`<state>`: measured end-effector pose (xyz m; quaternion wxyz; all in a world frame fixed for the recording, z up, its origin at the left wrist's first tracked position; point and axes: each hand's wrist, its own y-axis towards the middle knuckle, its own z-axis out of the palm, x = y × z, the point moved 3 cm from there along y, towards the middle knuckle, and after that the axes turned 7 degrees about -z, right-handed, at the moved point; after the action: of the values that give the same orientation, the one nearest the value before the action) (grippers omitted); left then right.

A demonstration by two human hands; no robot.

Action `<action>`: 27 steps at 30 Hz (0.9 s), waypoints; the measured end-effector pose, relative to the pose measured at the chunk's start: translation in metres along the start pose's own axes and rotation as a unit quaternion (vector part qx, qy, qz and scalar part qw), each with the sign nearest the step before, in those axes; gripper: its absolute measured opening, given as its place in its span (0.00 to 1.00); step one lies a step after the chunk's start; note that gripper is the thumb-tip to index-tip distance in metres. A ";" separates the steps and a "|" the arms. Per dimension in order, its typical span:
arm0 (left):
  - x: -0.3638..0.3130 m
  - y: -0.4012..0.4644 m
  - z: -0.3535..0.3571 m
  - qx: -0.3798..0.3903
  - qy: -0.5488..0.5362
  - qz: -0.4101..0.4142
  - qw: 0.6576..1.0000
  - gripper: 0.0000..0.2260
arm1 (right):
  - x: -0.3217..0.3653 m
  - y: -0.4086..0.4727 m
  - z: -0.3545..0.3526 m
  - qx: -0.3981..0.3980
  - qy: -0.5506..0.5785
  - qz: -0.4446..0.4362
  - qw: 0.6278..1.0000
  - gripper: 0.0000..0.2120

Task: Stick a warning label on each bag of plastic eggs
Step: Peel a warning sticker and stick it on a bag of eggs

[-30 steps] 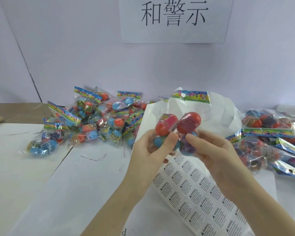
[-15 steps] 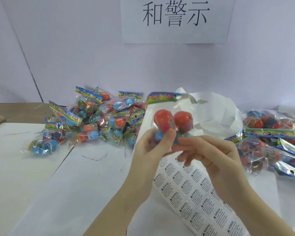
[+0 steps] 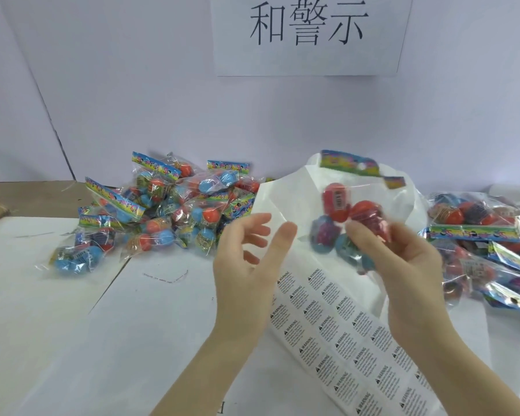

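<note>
Since the earlier frame, the left hand (image 3: 246,259) has released the bag of plastic eggs (image 3: 347,217) and now sits apart from it to its left, fingers spread and relaxed, palm turned toward the bag, holding nothing. The right hand (image 3: 403,265) alone carries the bag, which has swung from between both hands to a position above and slightly left of the right hand; the thumb and fingers are curled against the lower part of the clear pouch, pinching it. The bag is held in the air, its coloured header card (image 3: 351,163) uppermost and tilted down to the right, with red, blue and purple eggs visible inside. Below and between both hands lies the sheet of warning labels (image 3: 342,334) on the white table surface (image 3: 72,325). Beyond the left hand, further left, lies a pile of egg bags (image 3: 150,217). To the right of the right hand lies a second pile of egg bags (image 3: 487,235). A paper sign with printed characters (image 3: 308,25) hangs on the wall above both hands.
</note>
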<state>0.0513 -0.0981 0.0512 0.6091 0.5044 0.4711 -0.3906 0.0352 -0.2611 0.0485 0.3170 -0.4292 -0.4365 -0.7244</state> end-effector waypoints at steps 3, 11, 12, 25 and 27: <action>0.001 -0.004 0.009 0.113 -0.039 -0.042 0.992 0.09 | 0.005 -0.002 -0.001 -0.055 -0.074 -0.050 0.994 0.21; 0.005 -0.001 0.010 0.140 -0.141 -0.120 0.973 0.21 | 0.008 -0.017 0.024 0.292 0.059 -0.008 0.955 0.14; 0.004 0.001 0.008 0.101 -0.146 -0.111 0.978 0.19 | 0.007 -0.014 0.022 0.254 0.065 0.002 0.965 0.09; 0.008 0.013 -0.015 -0.103 -0.231 -0.205 0.945 0.05 | -0.024 -0.010 0.019 0.287 -0.441 -0.067 0.848 0.21; 0.010 0.014 -0.015 -0.099 -0.244 -0.231 0.937 0.04 | -0.022 -0.011 0.017 0.263 -0.369 -0.034 0.891 0.21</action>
<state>0.0642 -0.0810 0.0442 0.6454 0.2078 0.4479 -0.5828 0.0414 -0.2395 0.0286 0.2095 -0.5511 -0.7109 -0.3834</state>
